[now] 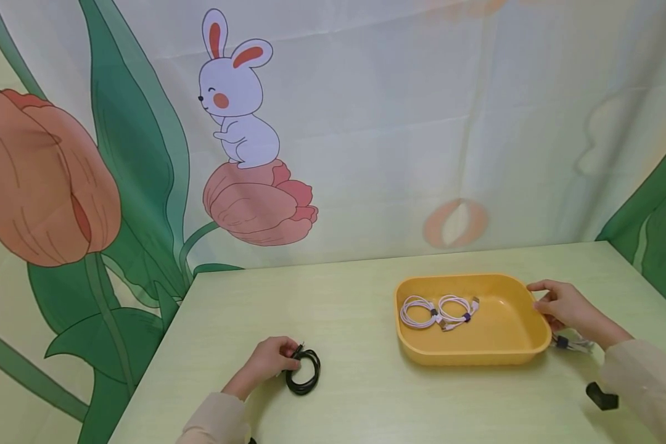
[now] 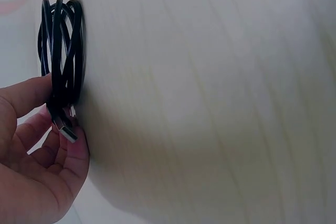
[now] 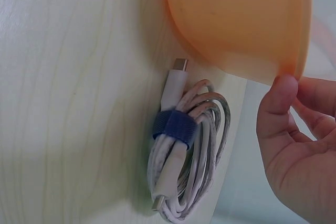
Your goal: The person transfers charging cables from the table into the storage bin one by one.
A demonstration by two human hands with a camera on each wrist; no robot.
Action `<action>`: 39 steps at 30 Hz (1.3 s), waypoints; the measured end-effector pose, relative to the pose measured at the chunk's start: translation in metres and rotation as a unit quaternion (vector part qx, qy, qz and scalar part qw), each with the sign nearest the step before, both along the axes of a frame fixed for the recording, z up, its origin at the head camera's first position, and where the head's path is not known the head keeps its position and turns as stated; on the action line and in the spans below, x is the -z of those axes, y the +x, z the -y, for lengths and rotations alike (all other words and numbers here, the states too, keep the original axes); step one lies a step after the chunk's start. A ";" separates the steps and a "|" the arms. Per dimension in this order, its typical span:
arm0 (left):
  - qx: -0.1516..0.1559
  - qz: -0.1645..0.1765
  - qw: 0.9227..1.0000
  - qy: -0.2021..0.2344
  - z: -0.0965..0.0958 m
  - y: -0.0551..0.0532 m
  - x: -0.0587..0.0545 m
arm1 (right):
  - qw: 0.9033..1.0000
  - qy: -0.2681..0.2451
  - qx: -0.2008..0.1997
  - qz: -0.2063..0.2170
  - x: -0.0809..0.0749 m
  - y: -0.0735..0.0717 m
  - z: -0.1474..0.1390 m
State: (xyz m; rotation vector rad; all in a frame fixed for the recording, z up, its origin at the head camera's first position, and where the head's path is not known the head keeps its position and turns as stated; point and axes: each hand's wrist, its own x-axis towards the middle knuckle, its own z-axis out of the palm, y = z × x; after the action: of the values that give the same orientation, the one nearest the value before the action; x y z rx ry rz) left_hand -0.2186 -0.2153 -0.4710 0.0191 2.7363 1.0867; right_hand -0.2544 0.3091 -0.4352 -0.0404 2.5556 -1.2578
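My left hand pinches a coiled black cable at the table's front left. In the left wrist view, the thumb and fingers of that hand meet around the gathered part of the cable, and a metal USB plug sticks out. At the right, my right hand grips the rim of a yellow tray between thumb and fingers. Inside the tray, on its left side, lie two coiled white cables. Another white cable, bound with a blue strap, lies outside the tray below my right hand.
The pale wood-grain table ends at a hanging cloth printed with a rabbit and tulips. A small black block shows by the right sleeve. Table surface lies between the black cable and the tray.
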 end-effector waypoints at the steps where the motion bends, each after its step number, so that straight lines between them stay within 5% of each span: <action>1: -0.001 -0.001 1.000 0.000 0.000 0.000 0.000 | 1.000 0.000 0.000 -0.001 0.000 0.000 0.000; 16: -0.026 0.028 0.997 0.065 0.003 -0.005 -0.002 | 1.000 0.000 0.005 0.004 0.001 -0.001 0.001; 27: -0.007 0.068 0.987 0.143 0.008 -0.006 -0.008 | 1.000 0.000 0.008 0.008 0.000 0.000 0.002; 39: -0.010 0.070 0.984 0.165 0.008 -0.011 -0.007 | 1.000 -0.001 0.009 0.009 -0.002 0.001 0.004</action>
State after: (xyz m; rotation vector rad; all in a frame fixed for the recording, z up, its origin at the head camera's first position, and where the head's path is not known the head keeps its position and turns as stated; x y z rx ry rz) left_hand -0.2291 -0.2234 -0.4637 -0.0341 2.4116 1.4736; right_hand -0.2532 0.3054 -0.4333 -0.0054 2.5451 -1.2616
